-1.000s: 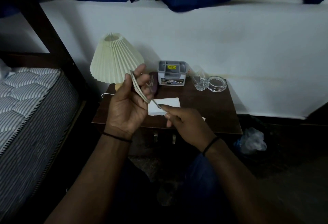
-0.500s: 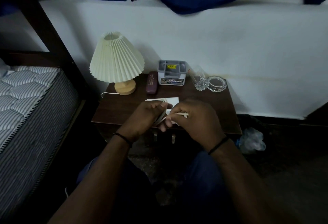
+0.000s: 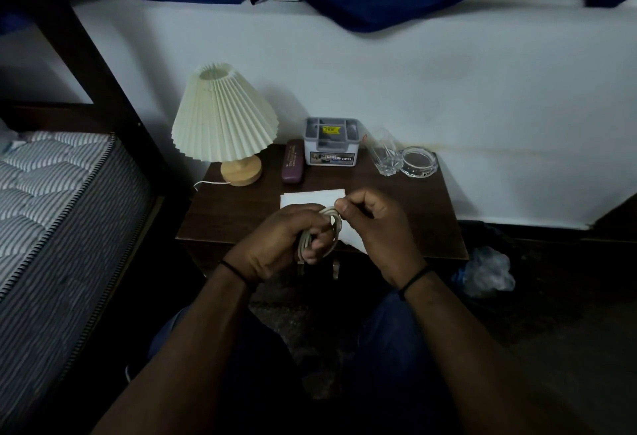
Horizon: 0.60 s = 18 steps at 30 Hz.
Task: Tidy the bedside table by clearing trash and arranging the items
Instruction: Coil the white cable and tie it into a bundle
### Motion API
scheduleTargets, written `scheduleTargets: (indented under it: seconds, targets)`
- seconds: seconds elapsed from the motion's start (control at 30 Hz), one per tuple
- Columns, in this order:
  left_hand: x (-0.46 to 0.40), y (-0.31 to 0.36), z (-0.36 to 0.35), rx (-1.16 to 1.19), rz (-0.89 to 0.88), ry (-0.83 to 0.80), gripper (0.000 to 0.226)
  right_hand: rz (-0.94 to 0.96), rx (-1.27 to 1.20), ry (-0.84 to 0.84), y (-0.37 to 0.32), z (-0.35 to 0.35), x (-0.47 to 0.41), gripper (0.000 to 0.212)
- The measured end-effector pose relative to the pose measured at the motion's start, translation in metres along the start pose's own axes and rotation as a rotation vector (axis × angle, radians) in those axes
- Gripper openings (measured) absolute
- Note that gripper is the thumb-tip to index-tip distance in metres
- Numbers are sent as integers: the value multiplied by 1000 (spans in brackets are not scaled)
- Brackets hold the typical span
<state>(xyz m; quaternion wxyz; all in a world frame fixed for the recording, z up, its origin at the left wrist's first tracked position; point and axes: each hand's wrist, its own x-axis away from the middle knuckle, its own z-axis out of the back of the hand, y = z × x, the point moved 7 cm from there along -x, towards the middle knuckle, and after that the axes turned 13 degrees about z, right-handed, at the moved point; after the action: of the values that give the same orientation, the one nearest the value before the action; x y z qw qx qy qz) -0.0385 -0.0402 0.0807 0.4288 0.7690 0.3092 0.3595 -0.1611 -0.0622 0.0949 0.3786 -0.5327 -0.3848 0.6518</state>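
Coiling a thin, pale, springy cable (image 3: 330,224) just below frame centre, the left hand (image 3: 279,248) grips the bundle while the right hand (image 3: 372,224) pinches its top loop. Loosening either grip could let the coil spring apart over the smooth dark wooden surface (image 3: 413,214) and flat white paper (image 3: 310,197).

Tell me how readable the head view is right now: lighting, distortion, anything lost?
Head view: dim overall, floor and lower corners near black; the lamp is off. Wide-angle bending curves the wall edge. The cable shows between both hands; the glass is faint.
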Motion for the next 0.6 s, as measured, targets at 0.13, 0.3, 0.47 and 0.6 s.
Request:
scheduleTargets:
  seconds: [0.13,0.3,0.47,0.6]
  targets:
    - [-3,-7,-4,148,109,-102,25,-3,-105,-3,4,-2,0,11]
    - [-4,-15,-10,329,208,-198,32,-24,-147,-19,11,-8,1,16]
    - [-10,-18,-3,427,197,-138,34,-132,-94,0,26,-12,5,19]
    - [-16,-19,7,468,146,4,31,-138,18,7,29,-8,5,39]
